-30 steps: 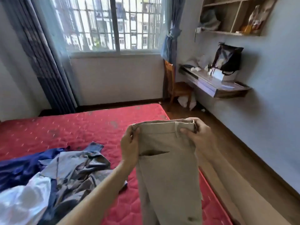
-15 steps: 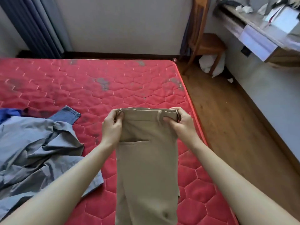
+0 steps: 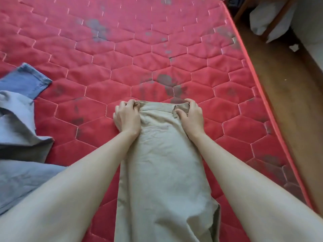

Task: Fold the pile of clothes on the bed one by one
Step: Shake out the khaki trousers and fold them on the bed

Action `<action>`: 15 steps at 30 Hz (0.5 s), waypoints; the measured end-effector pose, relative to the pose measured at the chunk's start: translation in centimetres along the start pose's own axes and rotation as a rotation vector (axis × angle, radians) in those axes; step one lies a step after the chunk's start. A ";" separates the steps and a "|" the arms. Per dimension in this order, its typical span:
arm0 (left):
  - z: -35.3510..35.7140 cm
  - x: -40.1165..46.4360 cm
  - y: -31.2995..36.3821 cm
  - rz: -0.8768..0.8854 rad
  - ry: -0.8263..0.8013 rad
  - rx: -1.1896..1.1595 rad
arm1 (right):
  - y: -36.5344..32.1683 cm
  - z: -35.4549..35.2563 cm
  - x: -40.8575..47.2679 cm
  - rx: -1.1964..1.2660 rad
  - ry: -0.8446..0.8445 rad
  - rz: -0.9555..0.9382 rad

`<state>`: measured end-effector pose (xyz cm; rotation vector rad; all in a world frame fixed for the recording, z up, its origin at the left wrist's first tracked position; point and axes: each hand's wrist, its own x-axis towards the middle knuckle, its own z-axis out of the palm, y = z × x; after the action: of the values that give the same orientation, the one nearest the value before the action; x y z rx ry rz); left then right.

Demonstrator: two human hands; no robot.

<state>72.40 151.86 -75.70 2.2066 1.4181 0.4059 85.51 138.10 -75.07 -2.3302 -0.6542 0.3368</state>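
Beige trousers [image 3: 162, 168] lie flat on the red mattress [image 3: 122, 55], long axis 12 to 6 o'clock, waistband at 12. Left hand [image 3: 127, 117] and right hand [image 3: 191, 117] pinch the waistband corners. Bare mattress extends toward 12; its edge runs at 3; blue clothes [image 3: 19, 137] at 9.
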 end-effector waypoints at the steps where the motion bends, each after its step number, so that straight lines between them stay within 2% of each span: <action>1: 0.8 0.1 -0.4 0.018 0.029 0.041 | 0.7 0.9 0.1 -0.043 0.042 -0.019; 4: 1.9 0.3 -1.0 0.041 0.070 0.036 | 1.5 2.1 0.6 -0.107 0.107 -0.036; 10: -1.3 -1.4 -0.4 -0.032 -0.106 -0.075 | -0.1 0.0 -1.4 -0.081 -0.088 0.061; 12: -3.5 -4.4 -1.0 0.030 -0.129 -0.040 | -0.6 -1.2 -4.6 -0.018 -0.104 0.093; 15: -7.1 -11.6 -2.7 0.182 -0.177 -0.018 | -0.5 -3.7 -12.0 -0.060 -0.149 0.021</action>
<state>61.98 143.90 -71.07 2.3027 1.1228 0.2749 76.78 129.87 -71.29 -2.3864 -0.7208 0.5107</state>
